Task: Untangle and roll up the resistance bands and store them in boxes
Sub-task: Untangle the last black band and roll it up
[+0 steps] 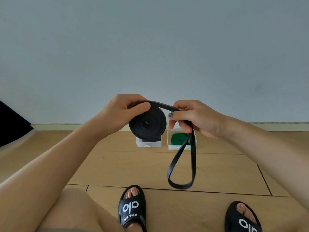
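A black resistance band point(148, 126) is partly wound into a flat coil held up in front of the wall. My left hand point(123, 111) grips the coil, thumb pressed on its upper face. My right hand point(192, 118) pinches the loose strand just right of the coil. The unrolled end hangs below that hand as a long loop point(182, 166) above the floor. Behind, on the floor, stand two small white boxes: the left box point(148, 144) is half hidden by the coil, and the right box point(169, 141) holds a rolled green band point(178, 139).
Wooden floor runs to a pale wall with a skirting board point(250, 126). A dark object point(11, 124) fills the left edge. My feet in black slippers, one point(132, 208) in the middle and one point(242, 218) at the right, are at the bottom.
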A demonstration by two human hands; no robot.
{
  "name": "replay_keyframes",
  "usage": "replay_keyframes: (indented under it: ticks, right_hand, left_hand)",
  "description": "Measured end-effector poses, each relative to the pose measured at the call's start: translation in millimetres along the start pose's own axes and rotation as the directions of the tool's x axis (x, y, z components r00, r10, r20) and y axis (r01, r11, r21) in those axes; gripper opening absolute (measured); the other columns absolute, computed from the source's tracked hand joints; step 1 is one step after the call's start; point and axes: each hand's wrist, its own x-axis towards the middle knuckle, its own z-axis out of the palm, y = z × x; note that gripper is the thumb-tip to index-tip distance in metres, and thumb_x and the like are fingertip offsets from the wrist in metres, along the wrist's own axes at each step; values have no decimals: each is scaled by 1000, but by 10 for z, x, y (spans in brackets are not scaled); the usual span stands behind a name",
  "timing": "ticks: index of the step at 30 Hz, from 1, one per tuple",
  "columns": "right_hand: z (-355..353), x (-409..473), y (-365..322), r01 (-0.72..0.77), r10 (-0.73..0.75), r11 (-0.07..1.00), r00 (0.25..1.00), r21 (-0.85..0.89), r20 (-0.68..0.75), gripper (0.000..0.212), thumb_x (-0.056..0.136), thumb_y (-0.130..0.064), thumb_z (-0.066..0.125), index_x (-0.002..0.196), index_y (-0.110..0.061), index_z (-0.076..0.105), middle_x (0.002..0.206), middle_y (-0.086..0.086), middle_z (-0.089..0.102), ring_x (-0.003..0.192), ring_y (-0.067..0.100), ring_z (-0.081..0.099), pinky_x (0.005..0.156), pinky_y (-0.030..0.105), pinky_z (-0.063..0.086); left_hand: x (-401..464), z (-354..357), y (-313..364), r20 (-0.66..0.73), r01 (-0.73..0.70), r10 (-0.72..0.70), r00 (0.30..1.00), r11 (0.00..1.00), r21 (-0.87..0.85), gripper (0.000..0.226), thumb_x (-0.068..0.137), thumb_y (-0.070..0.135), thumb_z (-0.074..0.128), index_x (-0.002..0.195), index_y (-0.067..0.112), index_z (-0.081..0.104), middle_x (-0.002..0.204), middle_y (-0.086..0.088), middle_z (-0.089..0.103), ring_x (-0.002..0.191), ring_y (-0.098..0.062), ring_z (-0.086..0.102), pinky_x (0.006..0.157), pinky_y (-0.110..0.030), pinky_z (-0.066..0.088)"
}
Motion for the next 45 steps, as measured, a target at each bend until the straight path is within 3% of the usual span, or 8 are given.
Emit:
replay_keyframes:
  ticks: [6,12,20,24,29,36,40,45]
  right_hand:
    - [161,20,7,-212,186,908,977,361,106,49,103,-59,47,90,-12,53,94,16,63,52,15,32,62,29,37]
    - [177,44,30,-269,192,845,959,463,207,40,99,-57,60,112,-19,55,105,11,53,56,15,31,59,27,35]
    - [171,7,26,-329,260,783,944,528,202,32,99,-44,66,90,-15,53,75,3,59,56,16,44,62,30,33]
    - [197,-1,29,-375,224,780,915,500,337,66,97,-54,65,144,-8,56,113,13,64,75,23,57,64,31,40]
    - [238,-3,16,-403,182,748,889,528,420,69,100,-58,57,151,-11,51,135,27,65,72,19,51,70,30,38]
    - [267,14,82,-301,188,827,944,474,271,55,99,-51,63,135,-10,63,107,17,71,85,30,60,64,32,41]
    - [305,31,121,-283,217,895,952,345,218,50,97,-55,64,123,-12,69,105,14,73,88,27,60,67,32,41]
    - [230,16,71,-319,272,879,946,355,177,63,85,-62,69,113,-6,68,90,18,73,65,20,60,78,35,45]
  left_hand:
    - [12,20,-24,-72,5,-8,997,1000,-31,15,102,27,61,99,26,76,87,9,75,81,-3,67,68,-10,47]
    - [1,42,13,-81,-8,3,997,998,-62,17,103,25,58,100,26,74,86,12,74,80,-1,66,65,-10,47]
    - [-22,1,7,34,4,-2,999,999,-43,17,104,26,58,103,22,75,95,3,76,92,-15,71,80,-28,54]
    - [-21,24,17,-28,-11,10,1000,999,-48,17,104,27,58,102,26,75,94,8,75,91,-8,70,75,-19,52]
    - [-14,20,24,-45,-9,5,999,996,-88,18,105,26,55,101,26,73,93,9,74,88,-5,69,71,-14,50]
    - [-23,-51,21,123,-45,38,992,997,56,9,98,29,67,104,26,73,96,6,75,93,-8,71,80,-27,56]
    - [-43,19,81,240,-145,80,968,952,269,8,96,36,66,91,40,69,84,17,71,80,-1,67,67,-16,49]
    - [-40,22,74,165,-145,124,978,982,122,13,101,24,62,93,25,72,84,7,70,79,-8,64,67,-17,49]
